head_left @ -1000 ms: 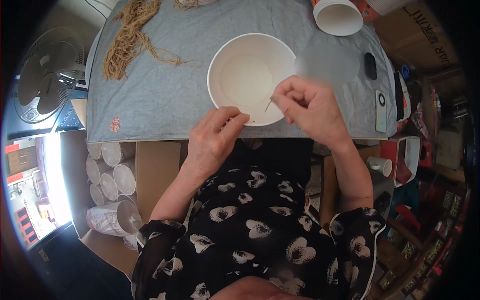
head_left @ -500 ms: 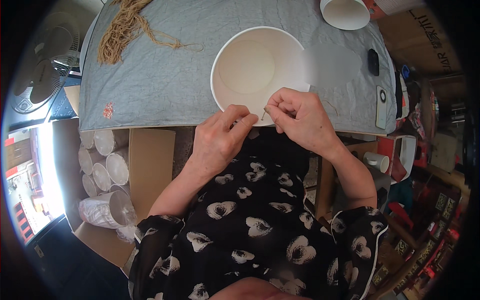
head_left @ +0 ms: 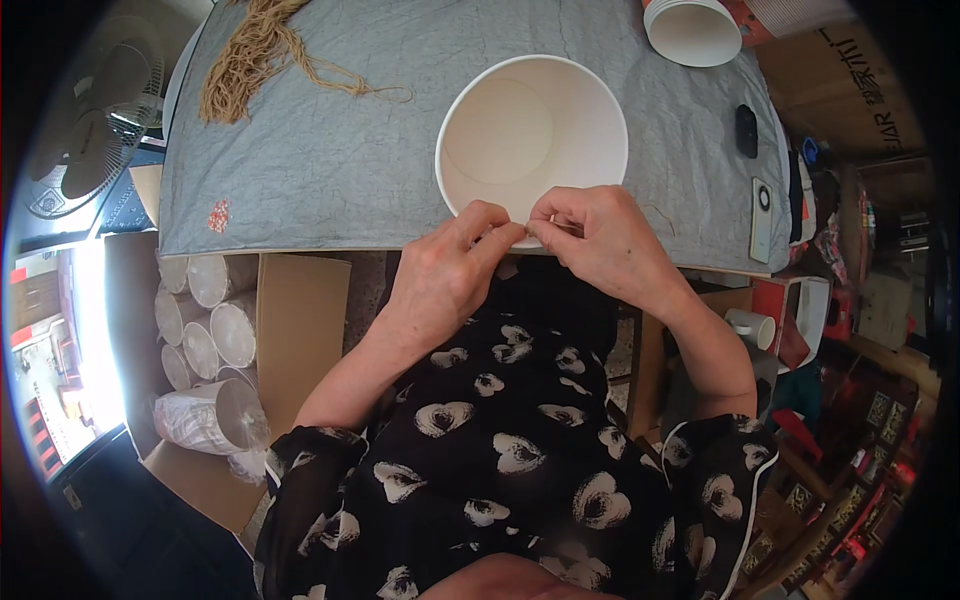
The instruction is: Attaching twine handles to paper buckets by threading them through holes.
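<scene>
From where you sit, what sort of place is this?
Probably a small, makeshift workspace, perhaps in a home or shop: a cloth-covered table bears loose brown twine and a large white bucket, while an open cardboard box beside it holds pale round containers.

Bucket (head_left: 535, 130) looks smooth matt paper, twine (head_left: 245, 65) rough & fibrous, tbl cover (head_left: 340, 180) wrinkled matt cloth, box (head_left: 303, 335) cardbd.

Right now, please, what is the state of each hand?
Left hand: closed on the white tub.
Right hand: closed at the tub's rim, seemingly pinching thin twine.
</scene>
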Demonstrator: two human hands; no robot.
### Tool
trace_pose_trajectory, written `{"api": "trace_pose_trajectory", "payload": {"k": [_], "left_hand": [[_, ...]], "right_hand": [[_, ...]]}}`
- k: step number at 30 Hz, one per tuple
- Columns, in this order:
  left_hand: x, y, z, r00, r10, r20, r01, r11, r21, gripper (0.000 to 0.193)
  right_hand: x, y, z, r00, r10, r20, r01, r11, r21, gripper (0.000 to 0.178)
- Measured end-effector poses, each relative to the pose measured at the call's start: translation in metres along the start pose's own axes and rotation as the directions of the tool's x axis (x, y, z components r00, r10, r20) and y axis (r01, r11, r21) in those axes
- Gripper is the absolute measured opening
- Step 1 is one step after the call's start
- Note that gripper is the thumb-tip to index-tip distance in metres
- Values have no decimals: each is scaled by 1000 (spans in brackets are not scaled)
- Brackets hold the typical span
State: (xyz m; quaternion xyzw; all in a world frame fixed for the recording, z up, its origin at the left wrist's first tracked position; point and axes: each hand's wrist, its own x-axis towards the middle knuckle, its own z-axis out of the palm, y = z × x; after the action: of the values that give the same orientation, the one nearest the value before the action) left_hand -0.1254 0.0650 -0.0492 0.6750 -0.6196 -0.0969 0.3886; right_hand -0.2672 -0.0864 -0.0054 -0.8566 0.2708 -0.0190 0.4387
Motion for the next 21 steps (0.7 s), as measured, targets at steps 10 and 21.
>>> {"api": "trace_pose_trajectory", "payload": {"k": [10, 21], "left_hand": [[31, 1, -15, 991, -63, 119, 61, 998, 25, 30], [43, -1, -7, 989, -139, -55, 134, 987, -91, 22]], "right_hand": [[13, -14, -31, 999, -53, 8, 54, 998, -32, 23], [-7, 23, 29, 833, -11, -553, 108, 984, 143, 11]]}}
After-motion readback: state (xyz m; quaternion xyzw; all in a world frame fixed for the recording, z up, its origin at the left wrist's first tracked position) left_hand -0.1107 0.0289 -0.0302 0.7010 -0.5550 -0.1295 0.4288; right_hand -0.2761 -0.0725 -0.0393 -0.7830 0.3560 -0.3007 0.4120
